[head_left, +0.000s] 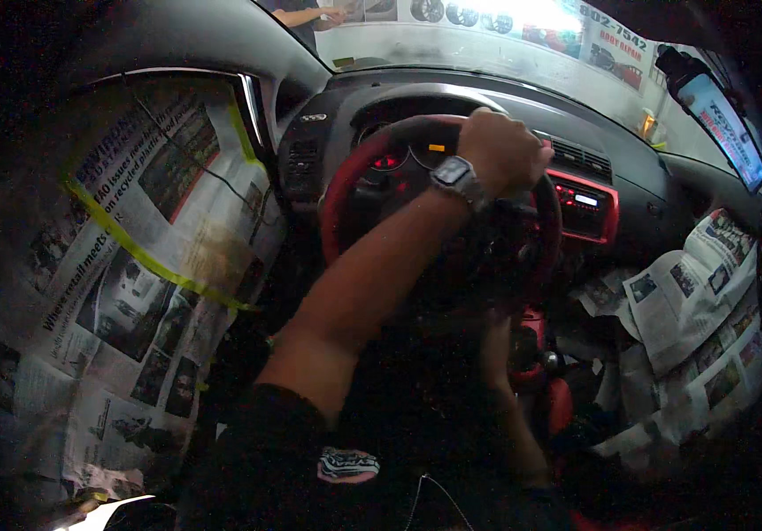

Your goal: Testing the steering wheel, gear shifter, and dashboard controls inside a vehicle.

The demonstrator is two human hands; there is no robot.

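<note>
My left hand [496,150] is closed on the top right of the red and black steering wheel [347,190], a pale watch [458,180] on its wrist. My right hand [498,327] reaches low beneath the wheel beside a red console part [531,329]; its fingers are lost in shadow. Behind the wheel are red-lit gauges [387,162]. To their right sits a lit radio [586,201] in red trim, and lower down a round gear knob [552,360].
Newspaper taped with yellow tape covers the left door [133,221]. More loose newspaper [673,310] lies on the right. A mirror [713,119] hangs at upper right. Through the windscreen show a wall with posters and another person's arm [306,16].
</note>
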